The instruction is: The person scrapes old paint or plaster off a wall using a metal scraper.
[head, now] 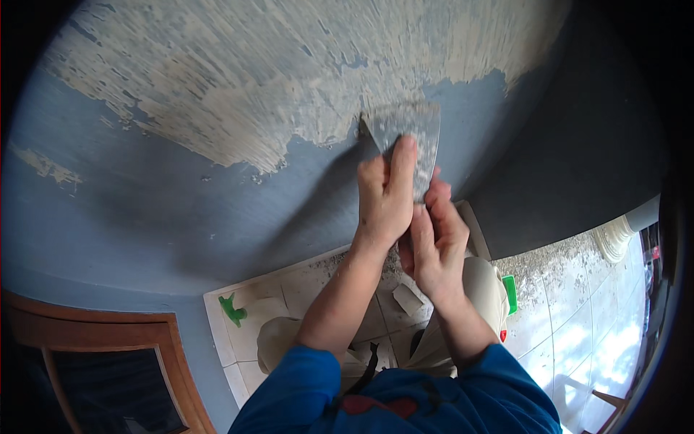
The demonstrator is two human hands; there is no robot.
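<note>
A metal scraper (pixel 425 127) with a wide, speckled blade lies against the painted wall (pixel 217 217), its edge where the blue-grey paint meets the scraped pale area (pixel 244 97). My left hand (pixel 387 190) presses on the blade, thumb stretched along it. Just below and to the right, my right hand (pixel 436 244) is closed around the scraper's lower end; the handle itself is hidden by the fingers. Small paint crumbs cling to the wall along the ragged border.
Paint debris (pixel 553 260) litters the tiled floor (pixel 574 320). A green spray nozzle (pixel 233 310) stands at the lower left, near a wooden-framed window (pixel 168 358). A pale block (pixel 407 299) lies between my knees, a green object (pixel 509 294) beside my right knee. A column base (pixel 614 238) stands at right.
</note>
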